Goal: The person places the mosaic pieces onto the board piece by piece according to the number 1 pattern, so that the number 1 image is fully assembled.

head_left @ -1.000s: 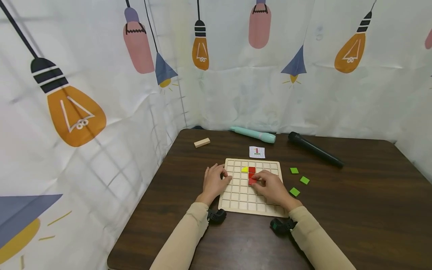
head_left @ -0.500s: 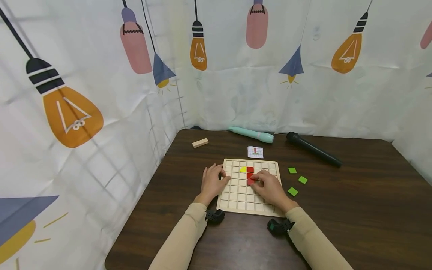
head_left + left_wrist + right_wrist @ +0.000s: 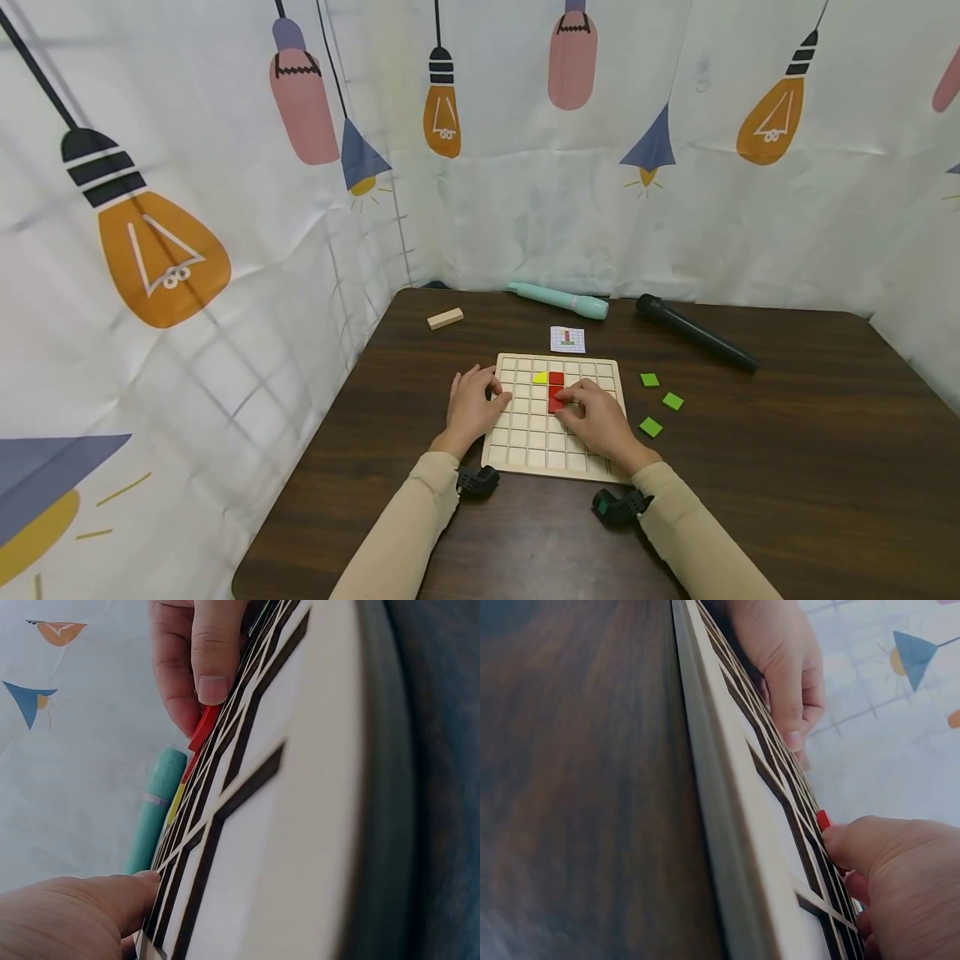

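Note:
A wooden grid board [image 3: 528,437] lies on the table. My left hand [image 3: 471,407] is at its left edge, thumb over the rim and fingers curled outside it. In the left wrist view the left thumb [image 3: 124,894] touches the board's border. My right hand [image 3: 600,418] pinches a red square tile [image 3: 555,405] between thumb and fingertips over the middle of the grid; in the left wrist view that red tile [image 3: 205,727] stands tilted. Two more red squares lie in a column beyond it, the farthest red square [image 3: 557,378] beside a yellow tile [image 3: 540,377].
Three green tiles, one a green square [image 3: 651,427], lie right of the board. Behind it is a small printed grid card [image 3: 567,339]. Farther back are a wooden block [image 3: 446,318], a mint-green microphone-shaped object [image 3: 558,299] and a black microphone-shaped object [image 3: 697,333]. A printed curtain [image 3: 525,217] hangs behind.
The camera view has shifted slightly. My right hand has edged the red tile very slightly on the grid; the left hand keeps its place.

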Motion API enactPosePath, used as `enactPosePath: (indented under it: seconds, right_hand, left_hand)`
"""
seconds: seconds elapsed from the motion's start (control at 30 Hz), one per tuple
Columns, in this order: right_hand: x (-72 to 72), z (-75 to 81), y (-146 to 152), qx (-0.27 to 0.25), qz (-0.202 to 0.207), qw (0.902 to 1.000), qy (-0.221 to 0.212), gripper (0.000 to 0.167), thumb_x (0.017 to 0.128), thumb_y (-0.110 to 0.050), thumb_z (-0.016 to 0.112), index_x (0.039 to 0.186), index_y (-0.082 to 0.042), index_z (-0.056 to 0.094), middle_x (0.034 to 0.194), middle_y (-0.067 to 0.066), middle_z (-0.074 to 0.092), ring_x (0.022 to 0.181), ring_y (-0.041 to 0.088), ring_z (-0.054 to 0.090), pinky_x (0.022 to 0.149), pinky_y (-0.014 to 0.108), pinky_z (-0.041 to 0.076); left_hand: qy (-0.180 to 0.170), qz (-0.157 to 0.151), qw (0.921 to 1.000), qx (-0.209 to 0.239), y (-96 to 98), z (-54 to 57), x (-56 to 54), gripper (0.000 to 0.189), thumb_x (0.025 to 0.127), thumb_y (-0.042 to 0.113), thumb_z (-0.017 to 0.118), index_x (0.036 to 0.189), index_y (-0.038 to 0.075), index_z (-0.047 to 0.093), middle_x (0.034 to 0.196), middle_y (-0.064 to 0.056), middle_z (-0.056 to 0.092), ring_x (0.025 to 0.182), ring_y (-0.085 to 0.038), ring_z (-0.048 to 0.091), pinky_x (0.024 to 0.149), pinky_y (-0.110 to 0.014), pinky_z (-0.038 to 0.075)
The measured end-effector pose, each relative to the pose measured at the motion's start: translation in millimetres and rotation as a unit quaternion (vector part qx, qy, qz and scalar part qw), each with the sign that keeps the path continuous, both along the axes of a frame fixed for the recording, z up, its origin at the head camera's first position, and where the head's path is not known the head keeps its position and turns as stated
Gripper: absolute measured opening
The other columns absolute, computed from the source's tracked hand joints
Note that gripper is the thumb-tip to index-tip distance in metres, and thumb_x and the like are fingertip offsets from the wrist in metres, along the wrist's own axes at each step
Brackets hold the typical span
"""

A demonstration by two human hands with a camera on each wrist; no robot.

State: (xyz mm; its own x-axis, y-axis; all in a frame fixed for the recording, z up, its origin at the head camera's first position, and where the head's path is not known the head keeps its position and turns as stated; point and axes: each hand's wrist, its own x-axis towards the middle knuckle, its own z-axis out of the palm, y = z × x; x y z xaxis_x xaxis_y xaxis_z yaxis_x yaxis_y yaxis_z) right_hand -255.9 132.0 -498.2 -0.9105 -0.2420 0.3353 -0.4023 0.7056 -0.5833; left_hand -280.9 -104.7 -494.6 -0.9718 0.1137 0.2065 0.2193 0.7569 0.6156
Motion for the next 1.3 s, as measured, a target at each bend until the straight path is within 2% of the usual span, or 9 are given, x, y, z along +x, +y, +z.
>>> enactPosePath:
  seconds: [0.57, 0.83, 1.13, 1.3]
  right_hand:
    - [0.4, 0.9, 1.6, -0.007, 0.002, 1.0, 0.0, 0.02, 0.085, -0.017, 0.076, 0.105, -0.015, 0.073, 0.097, -0.005, 0.06, 0.072, 0.011, 0.045, 0.061, 0.026, 0.039]
    - [0.3, -0.2, 2.6, -0.015, 0.009, 0.9998, 0.007, 0.02, 0.085, -0.017, 0.076, 0.105, -0.014, 0.074, 0.097, -0.004, 0.061, 0.072, 0.011, 0.046, 0.06, 0.025, 0.039]
    - [4.1, 1.6, 10.5, -0.047, 0.01, 0.9987, -0.015, 0.02, 0.089, -0.017, 0.071, 0.109, -0.014, 0.073, 0.099, -0.005, 0.063, 0.076, 0.013, 0.048, 0.064, 0.026, 0.042]
    - [9.0, 6.9, 21.8, -0.057, -0.022, 0.9981, 0.001, 0.02, 0.09, -0.015, 0.07, 0.11, -0.011, 0.073, 0.1, -0.001, 0.066, 0.081, 0.015, 0.056, 0.07, 0.032, 0.05]
  left_hand:
    - [0.008, -0.004, 1.0, -0.005, 0.0, -0.3, -0.6, 0.023, 0.091, 0.032, 0.069, 0.076, 0.021, 0.055, 0.144, -0.005, 0.052, 0.142, -0.029, 0.035, 0.121, -0.05, 0.009]
    - [0.0, -0.003, 1.0, -0.003, 0.5, -0.1, -0.6, 0.023, 0.091, 0.032, 0.069, 0.077, 0.021, 0.055, 0.144, -0.003, 0.052, 0.142, -0.027, 0.033, 0.121, -0.049, 0.008]
    - [0.008, -0.005, 1.0, -0.002, 0.8, -0.2, 0.2, 0.023, 0.091, 0.031, 0.07, 0.077, 0.02, 0.055, 0.144, -0.006, 0.052, 0.141, -0.03, 0.035, 0.12, -0.051, 0.01]
    - [0.011, -0.006, 0.9999, 0.001, -0.3, 0.8, 0.8, 0.023, 0.091, 0.031, 0.07, 0.077, 0.02, 0.055, 0.143, -0.006, 0.053, 0.141, -0.03, 0.035, 0.12, -0.052, 0.01]
